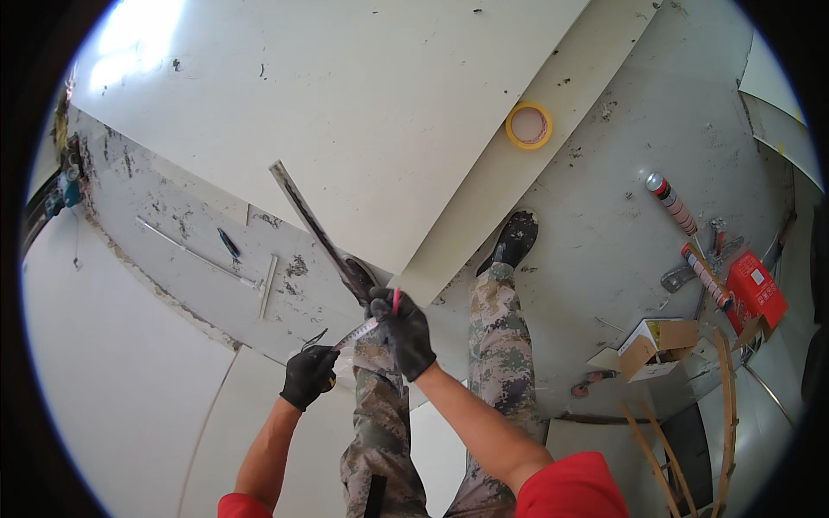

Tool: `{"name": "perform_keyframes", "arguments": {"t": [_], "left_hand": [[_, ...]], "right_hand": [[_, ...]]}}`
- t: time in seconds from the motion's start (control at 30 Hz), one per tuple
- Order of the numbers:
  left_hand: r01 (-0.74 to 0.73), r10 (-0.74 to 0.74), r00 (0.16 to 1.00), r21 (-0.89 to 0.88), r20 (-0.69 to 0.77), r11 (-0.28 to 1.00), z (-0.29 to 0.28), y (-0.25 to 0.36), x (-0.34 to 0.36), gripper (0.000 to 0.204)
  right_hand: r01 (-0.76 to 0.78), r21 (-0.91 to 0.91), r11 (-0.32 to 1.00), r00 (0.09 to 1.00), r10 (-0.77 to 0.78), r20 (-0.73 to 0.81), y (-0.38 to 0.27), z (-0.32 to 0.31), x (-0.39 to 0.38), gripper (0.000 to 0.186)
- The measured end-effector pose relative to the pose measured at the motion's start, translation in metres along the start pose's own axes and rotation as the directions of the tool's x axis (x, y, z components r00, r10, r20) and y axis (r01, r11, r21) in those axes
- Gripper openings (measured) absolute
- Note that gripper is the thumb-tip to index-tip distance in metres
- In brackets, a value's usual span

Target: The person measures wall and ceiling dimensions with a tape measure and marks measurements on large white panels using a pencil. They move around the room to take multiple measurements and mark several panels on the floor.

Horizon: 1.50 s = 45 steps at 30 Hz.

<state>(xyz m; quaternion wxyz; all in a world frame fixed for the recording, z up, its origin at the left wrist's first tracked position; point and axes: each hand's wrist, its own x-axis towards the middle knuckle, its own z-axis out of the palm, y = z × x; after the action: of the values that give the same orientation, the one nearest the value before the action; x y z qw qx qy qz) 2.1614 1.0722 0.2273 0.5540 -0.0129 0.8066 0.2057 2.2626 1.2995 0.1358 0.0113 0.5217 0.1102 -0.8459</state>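
My left hand (309, 377), in a black glove, is closed round a tape measure; a bit of its yellow case (332, 380) shows at the palm. The pale tape blade (357, 332) runs from it up to my right hand (404, 332), also gloved in black. That hand's fingers are closed at the lower end of a long, narrow metal strip (313, 222), which slants up and left over the white sheet's edge. A thin red stick (396, 300), perhaps a pencil, pokes out of the same hand. My fingers partly hide the strip's lower end.
Large white sheets (363, 112) lie on the dirty grey floor, with a yellow tape roll (528, 126) on them. To the right are sealant tubes (672, 204), a red box (756, 289) and an open carton (658, 349). A dark pen-shaped tool (229, 243) and thin white strips (199, 253) lie left.
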Motion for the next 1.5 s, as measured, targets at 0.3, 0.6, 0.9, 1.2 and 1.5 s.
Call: {"name": "perform_keyframes", "arguments": {"t": [0.3, 0.6, 0.9, 1.2, 1.5], "left_hand": [[-0.01, 0.018, 0.999, 0.189, -0.038, 0.982, -0.023, -0.054, -0.007, 0.015], [-0.036, 0.03, 0.999, 0.229, 0.029, 0.973, -0.048, -0.035, 0.002, 0.015], [-0.21, 0.132, 0.973, 0.476, 0.192, 0.854, -0.092, 0.005, 0.029, 0.012], [-0.53, 0.375, 0.844, 0.496, 0.383, 0.687, -0.05, 0.191, 0.246, 0.02], [-0.634, 0.422, 0.771, 0.639, 0.477, 0.435, -0.042, 0.264, 0.423, 0.02]], "right_hand": [[0.187, -0.034, 0.982, 0.958, -0.19, -0.216, -0.081, -0.041, 0.034, 0.043], [0.419, -0.31, 0.854, 0.727, -0.52, -0.448, -0.091, -0.074, 0.051, 0.052], [0.213, -0.287, 0.934, 0.851, -0.322, -0.415, -0.116, -0.073, 0.047, 0.03], [0.232, -0.277, 0.932, 0.922, -0.302, -0.243, -0.09, -0.08, 0.069, 0.031], [0.338, -0.446, 0.829, 0.782, -0.511, -0.357, -0.136, -0.115, 0.215, 0.034]]}}
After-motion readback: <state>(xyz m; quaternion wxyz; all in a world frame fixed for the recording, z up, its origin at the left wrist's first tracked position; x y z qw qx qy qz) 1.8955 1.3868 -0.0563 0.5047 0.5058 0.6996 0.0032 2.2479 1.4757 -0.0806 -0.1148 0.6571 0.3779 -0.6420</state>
